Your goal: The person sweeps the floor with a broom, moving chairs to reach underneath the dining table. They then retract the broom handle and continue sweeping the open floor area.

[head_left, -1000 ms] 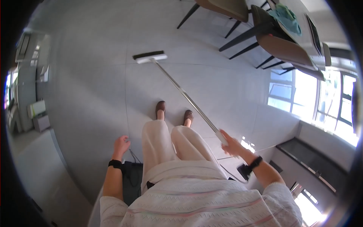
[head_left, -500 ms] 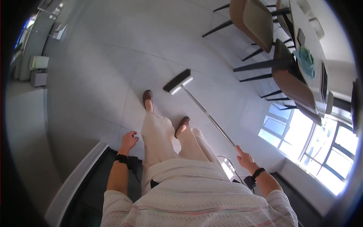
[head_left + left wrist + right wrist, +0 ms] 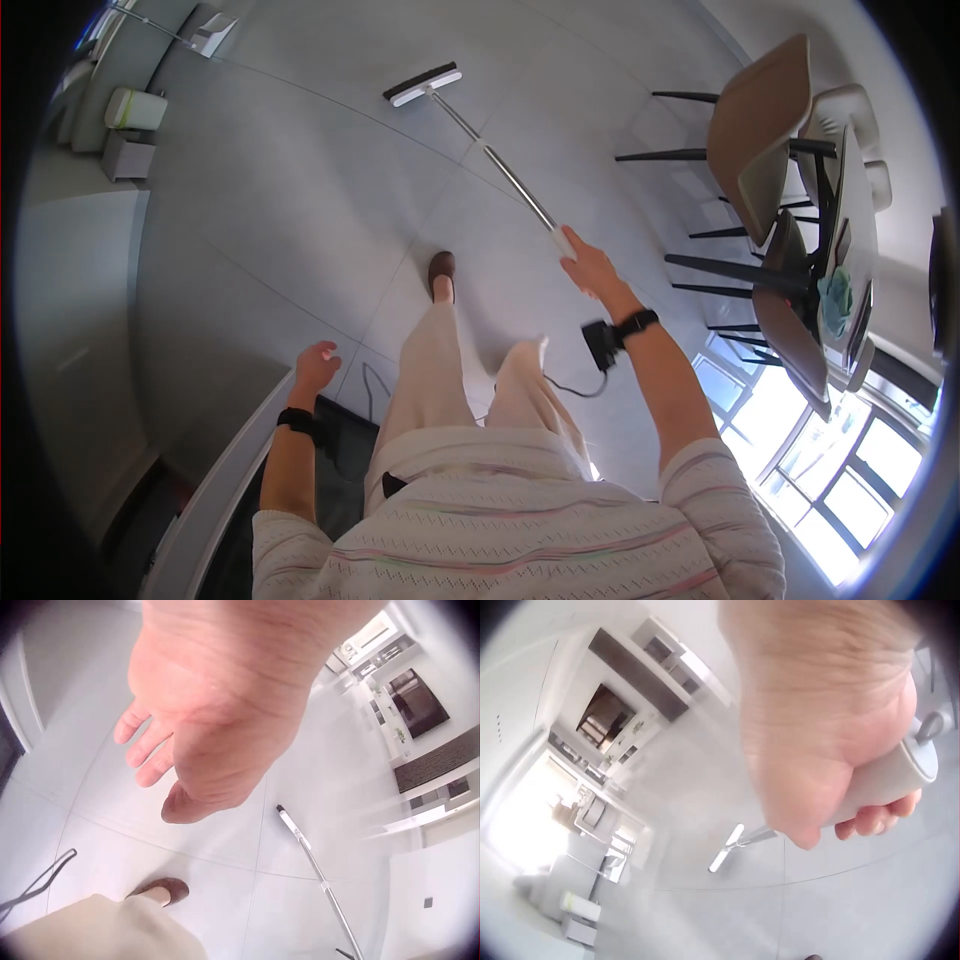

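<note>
My right hand [image 3: 597, 270] grips the pale handle end of a broom [image 3: 520, 187], out in front and to the right of my body. The broom has a silver pole and a white head [image 3: 425, 86] with dark bristles, which lies over the grey floor well ahead of my feet. In the right wrist view, fingers wrap round the thick grey-white grip [image 3: 885, 776], which has a hanging loop at its end. My left hand [image 3: 317, 368] hangs by my left side, holding nothing. Its fingers look loosely bent in the left wrist view.
Brown chairs [image 3: 765, 130] with dark legs stand at the right beside a table [image 3: 862, 235] bearing a teal cloth [image 3: 836, 300]. At the far left are a white dustpan [image 3: 213, 35], a white-and-green bin [image 3: 135, 110] and a grey box [image 3: 128, 157]. One brown shoe [image 3: 441, 268] shows ahead.
The broom head came back close to my feet, then moved forward and away again. My right hand has swung forward with it. My legs have stepped, and the chairs have shifted rightward in view.
</note>
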